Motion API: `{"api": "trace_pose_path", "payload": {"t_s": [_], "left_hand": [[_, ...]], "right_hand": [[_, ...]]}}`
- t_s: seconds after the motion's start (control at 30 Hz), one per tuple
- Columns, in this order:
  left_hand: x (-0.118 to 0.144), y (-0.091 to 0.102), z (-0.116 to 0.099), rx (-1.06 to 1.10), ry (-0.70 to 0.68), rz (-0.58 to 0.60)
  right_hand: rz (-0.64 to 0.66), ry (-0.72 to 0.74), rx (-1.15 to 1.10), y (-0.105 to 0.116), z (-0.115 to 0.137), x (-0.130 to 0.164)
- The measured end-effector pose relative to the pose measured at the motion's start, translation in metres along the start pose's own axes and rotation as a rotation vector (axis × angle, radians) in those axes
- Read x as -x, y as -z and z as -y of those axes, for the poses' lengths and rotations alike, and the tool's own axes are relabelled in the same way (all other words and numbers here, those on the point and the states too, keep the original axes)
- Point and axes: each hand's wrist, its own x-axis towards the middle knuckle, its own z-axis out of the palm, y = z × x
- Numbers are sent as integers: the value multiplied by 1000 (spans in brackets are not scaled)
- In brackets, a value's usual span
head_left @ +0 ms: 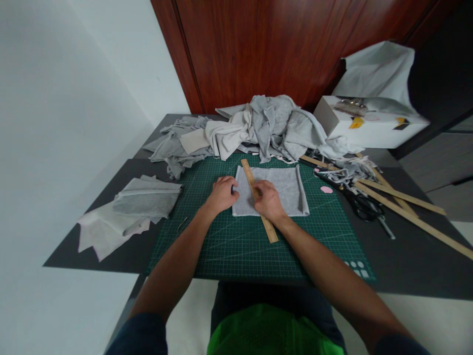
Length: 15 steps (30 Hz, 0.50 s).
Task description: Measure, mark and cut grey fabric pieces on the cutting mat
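Note:
A rectangle of light grey fabric [284, 182] lies flat on the green cutting mat [229, 251], its right edge folded or rolled. Slanting across its left part is a wooden ruler [269, 228], which sticks out beyond the fabric at both ends. My right hand [268, 201] is closed on the ruler near its middle, fingers curled at its edge. At the fabric's left edge, my left hand [222, 193] is closed, with a small black object [232, 189] showing at its fingers. What kind of object it is, I cannot make out.
Crumpled grey and white cloth [273, 123] is heaped along the back. Folded fabric pieces [148, 199] lie at the left. To the right are black-handled scissors [364, 207], wooden strips [414, 212] and a pink scrap [326, 189]. A white box [373, 129] stands at the back right.

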Motion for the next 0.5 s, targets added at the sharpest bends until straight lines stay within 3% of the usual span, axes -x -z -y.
{"api": "trace_pose_path", "payload": {"t_s": [0.33, 0.5], "left_hand": [[2, 0, -4, -22, 6, -12], [7, 1, -7, -37, -98, 59]], "right_hand": [[104, 53, 36, 2, 9, -2], [123, 64, 53, 2, 11, -3]]}}
